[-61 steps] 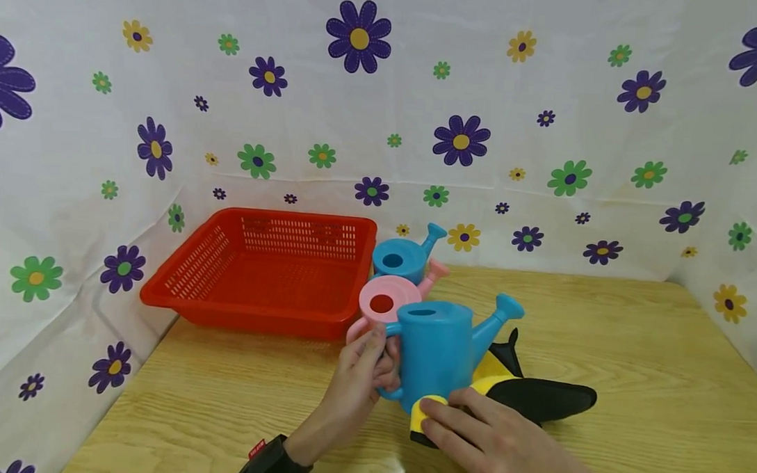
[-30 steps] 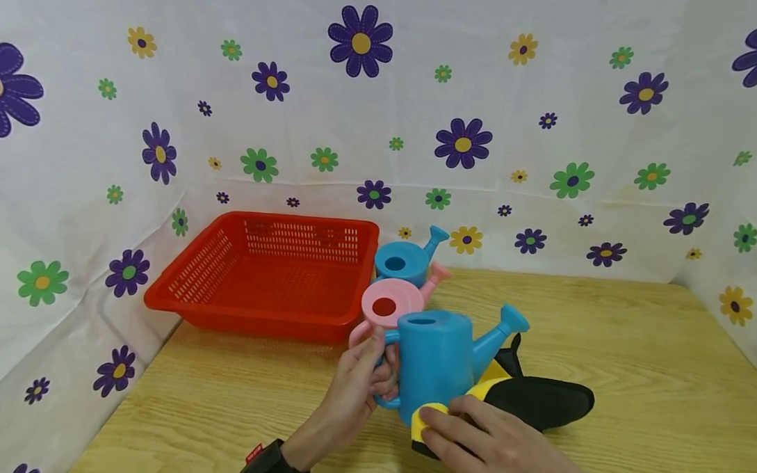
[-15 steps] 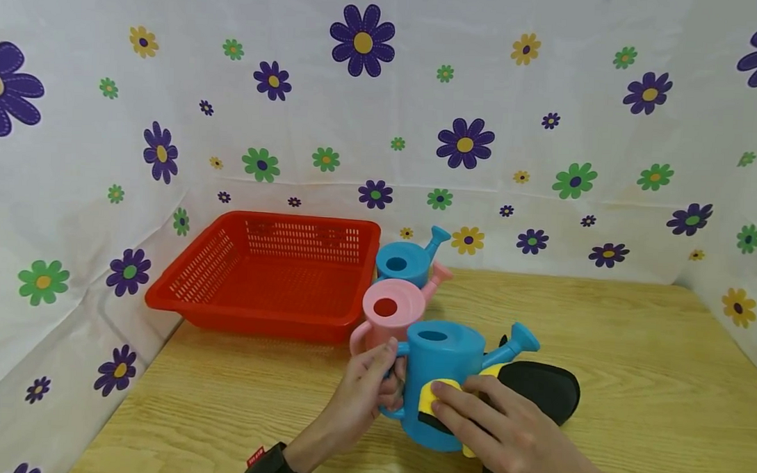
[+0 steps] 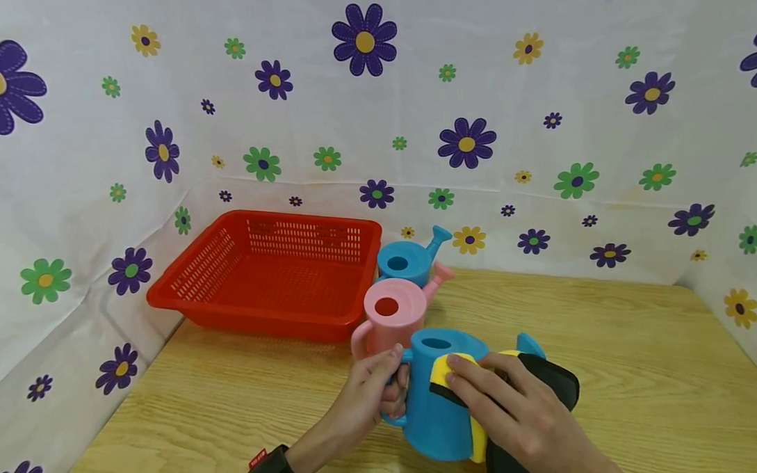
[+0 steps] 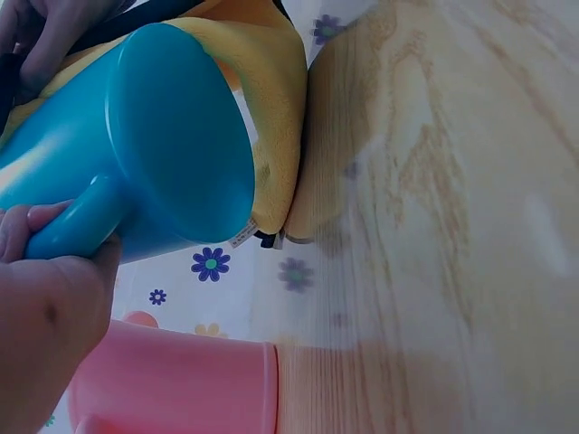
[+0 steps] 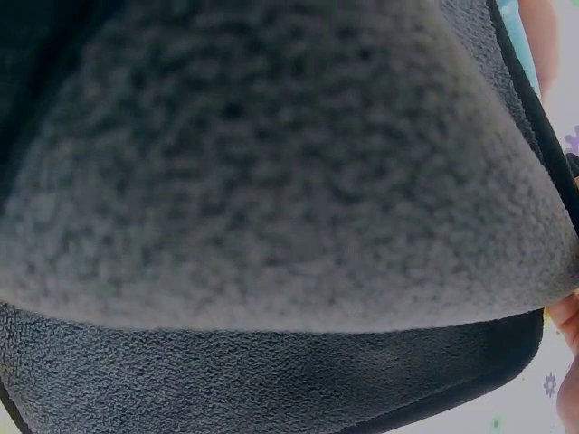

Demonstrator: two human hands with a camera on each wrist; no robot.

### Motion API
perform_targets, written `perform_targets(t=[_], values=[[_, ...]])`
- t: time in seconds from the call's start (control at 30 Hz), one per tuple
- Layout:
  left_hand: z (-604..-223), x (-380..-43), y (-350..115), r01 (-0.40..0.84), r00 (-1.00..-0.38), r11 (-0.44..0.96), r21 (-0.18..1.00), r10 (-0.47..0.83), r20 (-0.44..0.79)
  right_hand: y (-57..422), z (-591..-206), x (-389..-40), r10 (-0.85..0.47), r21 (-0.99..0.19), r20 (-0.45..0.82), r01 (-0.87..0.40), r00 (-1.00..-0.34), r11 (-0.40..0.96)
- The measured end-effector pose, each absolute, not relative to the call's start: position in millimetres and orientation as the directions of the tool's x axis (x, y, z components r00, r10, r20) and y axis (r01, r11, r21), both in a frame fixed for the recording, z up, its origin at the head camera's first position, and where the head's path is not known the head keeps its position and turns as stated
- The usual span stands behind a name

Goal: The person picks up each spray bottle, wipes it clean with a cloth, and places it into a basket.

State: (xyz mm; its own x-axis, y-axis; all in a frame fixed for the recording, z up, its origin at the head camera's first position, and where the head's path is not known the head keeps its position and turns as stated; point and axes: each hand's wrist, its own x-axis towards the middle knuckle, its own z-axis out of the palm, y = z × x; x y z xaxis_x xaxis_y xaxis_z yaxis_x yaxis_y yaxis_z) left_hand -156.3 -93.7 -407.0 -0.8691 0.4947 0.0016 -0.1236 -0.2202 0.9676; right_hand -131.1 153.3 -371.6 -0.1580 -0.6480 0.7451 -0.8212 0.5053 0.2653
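Observation:
A blue toy watering can [image 4: 425, 422] is held by its handle in my left hand [image 4: 354, 409]. In the left wrist view its base [image 5: 185, 136] shows, apart from the tabletop. My right hand [image 4: 528, 423] holds a yellow and dark grey cloth [image 4: 447, 371] against the can's upper side, fingers laid over the cloth's folded edge. The cloth's dark part hangs around the right hand and hides most of the spout; only the blue spout tip [image 4: 531, 345] shows. Grey cloth fabric [image 6: 289, 199] fills most of the right wrist view.
Just behind the held can stands a pink watering can [image 4: 388, 331], with another blue watering can [image 4: 409, 257] behind that. A red plastic basket [image 4: 275, 322] sits at the back left on the wooden table [image 4: 631, 363]. Flower-printed white sheeting [image 4: 332, 123] surrounds the table.
The right hand and cloth have moved up the can's side and slightly right. The held can has shifted slightly right and toward me, and its spout has become mostly covered.

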Motion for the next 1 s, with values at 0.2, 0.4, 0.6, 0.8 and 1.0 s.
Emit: perform_targets(t=[0.2,0.4,0.6,0.8,1.0], values=[[-409.5,-155.4,-94.0,-0.139,-0.868,-0.213,0.967,0.496,-0.016,156.4,-370.0,-136.2,-0.593,0.227,0.789,-0.819,-0.163,0.527],[-411.8,-154.1,-94.3,-0.126,-0.866,-0.209,0.97,0.5,-0.005,161.3,-368.1,-134.4,-0.593,0.184,0.768,-0.803,-0.242,0.566],[-414.4,-153.2,-94.2,-0.097,-0.863,-0.234,0.967,0.504,0.035,162.4,-367.6,-133.4,-0.605,0.168,0.749,-0.806,-0.27,0.568],[-413.2,-153.5,-91.5,-0.125,-0.877,-0.225,0.966,0.48,-0.001,164.1,-369.5,-134.7,-0.599,0.158,0.753,-0.808,-0.273,0.567],[-410.6,-154.4,-88.8,-0.141,-0.89,-0.209,0.968,0.455,-0.032,165.1,-372.0,-134.8,-0.592,0.137,0.754,-0.814,-0.284,0.564]])
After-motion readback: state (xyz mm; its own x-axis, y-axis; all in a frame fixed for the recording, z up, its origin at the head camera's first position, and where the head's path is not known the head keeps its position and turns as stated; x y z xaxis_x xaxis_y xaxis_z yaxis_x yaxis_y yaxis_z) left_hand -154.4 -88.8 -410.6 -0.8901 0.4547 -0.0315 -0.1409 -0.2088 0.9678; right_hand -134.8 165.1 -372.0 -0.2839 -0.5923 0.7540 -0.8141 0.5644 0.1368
